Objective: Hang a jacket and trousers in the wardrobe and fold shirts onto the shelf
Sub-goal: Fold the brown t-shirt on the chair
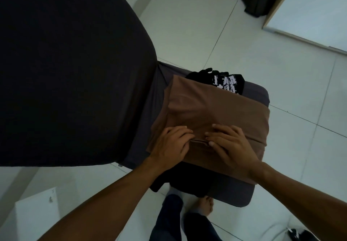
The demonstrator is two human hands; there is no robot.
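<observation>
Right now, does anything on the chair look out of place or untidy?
Mostly tidy. The brown shirt lies folded under both hands, but a black garment beneath it hangs over the seat's front edge.

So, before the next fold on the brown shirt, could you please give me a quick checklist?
1. Both hands on the brown shirt: ok, left hand and right hand rest on its near part.
2. Shirt supported by the chair seat: ok.
3. Fabric smooth: not ok, a ridge by the fingertips.
4. Black printed shirt underneath undisturbed: cannot tell, mostly covered.
5. Wardrobe shelf free: cannot tell, not visible.
</observation>
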